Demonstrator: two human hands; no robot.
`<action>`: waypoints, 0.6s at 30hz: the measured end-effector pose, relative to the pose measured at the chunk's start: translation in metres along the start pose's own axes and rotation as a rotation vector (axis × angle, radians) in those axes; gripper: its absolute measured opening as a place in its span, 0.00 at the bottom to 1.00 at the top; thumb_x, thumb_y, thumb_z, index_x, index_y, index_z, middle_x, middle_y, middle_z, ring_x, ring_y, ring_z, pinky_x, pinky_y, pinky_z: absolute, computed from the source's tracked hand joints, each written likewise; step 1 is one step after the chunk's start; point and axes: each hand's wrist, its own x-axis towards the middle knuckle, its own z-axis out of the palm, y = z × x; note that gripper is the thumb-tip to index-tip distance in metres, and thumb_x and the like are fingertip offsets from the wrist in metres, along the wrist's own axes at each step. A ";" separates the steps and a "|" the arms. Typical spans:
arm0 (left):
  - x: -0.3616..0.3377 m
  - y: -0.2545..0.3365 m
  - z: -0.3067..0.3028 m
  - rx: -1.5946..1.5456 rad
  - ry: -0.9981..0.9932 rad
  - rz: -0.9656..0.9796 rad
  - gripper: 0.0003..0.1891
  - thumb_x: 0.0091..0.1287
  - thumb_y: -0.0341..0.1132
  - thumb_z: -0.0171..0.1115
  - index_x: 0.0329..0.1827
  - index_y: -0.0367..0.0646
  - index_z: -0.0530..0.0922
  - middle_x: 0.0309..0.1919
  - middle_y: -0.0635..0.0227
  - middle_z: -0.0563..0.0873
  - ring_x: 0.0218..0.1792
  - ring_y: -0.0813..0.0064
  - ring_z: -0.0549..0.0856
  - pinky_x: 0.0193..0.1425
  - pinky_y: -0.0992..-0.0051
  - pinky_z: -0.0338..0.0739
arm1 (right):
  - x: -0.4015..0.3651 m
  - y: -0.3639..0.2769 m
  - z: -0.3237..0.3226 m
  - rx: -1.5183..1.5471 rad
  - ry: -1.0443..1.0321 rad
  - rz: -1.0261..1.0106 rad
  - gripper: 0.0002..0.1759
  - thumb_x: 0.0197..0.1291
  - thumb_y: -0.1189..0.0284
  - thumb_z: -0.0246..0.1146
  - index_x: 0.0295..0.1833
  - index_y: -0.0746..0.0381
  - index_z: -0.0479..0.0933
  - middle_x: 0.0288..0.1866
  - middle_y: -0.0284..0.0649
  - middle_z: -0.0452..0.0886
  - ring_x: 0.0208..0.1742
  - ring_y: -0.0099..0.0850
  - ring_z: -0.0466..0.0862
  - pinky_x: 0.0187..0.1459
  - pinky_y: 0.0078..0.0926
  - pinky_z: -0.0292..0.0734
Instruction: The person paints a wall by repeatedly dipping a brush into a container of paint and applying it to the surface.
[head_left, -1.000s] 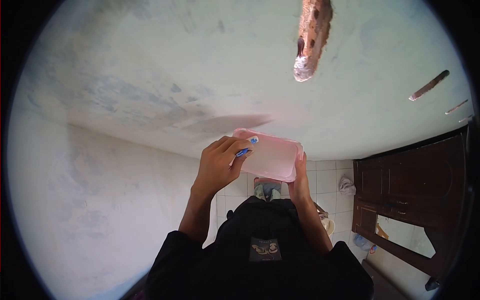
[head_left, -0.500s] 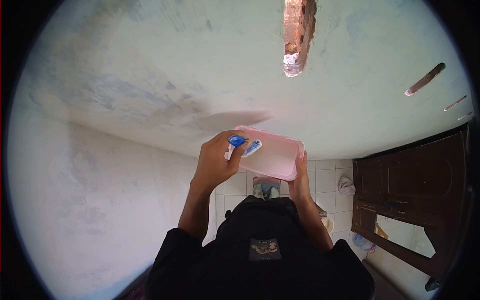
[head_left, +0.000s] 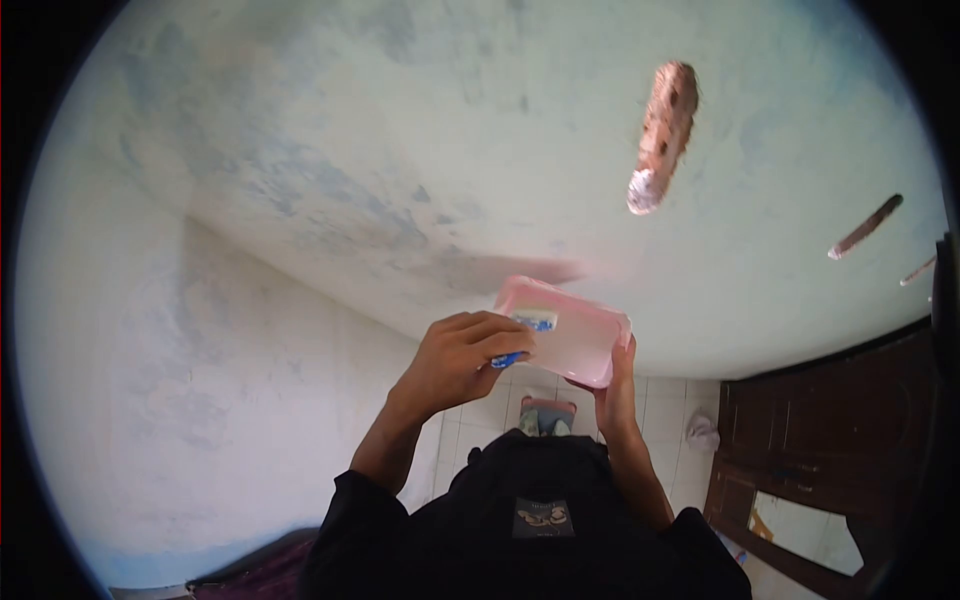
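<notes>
Blue-and-white flat-headed hand tool (head_left: pixel 536 321) has rotated since the earlier frame, handle now below head. It's over the rectangular pink plastic-looking tray (head_left: pixel 530 289), pinched in left hand (head_left: pixel 462 352); right hand (head_left: pixel 619 388) grips tray's right end. Patchy pale-green wall (head_left: pixel 480 150) beyond. One-end hold could let tray tip if tool presses hard. Fingers hide tool's middle; tray contents unclear.

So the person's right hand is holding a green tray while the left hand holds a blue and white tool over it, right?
Not quite: the tray is pink, not green, as the head view shows. The right hand does hold it, and the left hand holds the blue and white tool over it.
</notes>
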 end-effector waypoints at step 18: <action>0.142 0.051 -0.236 0.317 0.210 0.259 0.07 0.71 0.21 0.67 0.49 0.38 0.88 0.43 0.58 0.94 0.44 0.66 0.93 0.50 0.69 0.86 | 0.013 0.017 -0.005 -0.047 -0.106 -0.095 0.35 0.82 0.48 0.45 0.84 0.52 0.47 0.77 0.46 0.67 0.71 0.45 0.79 0.54 0.53 0.88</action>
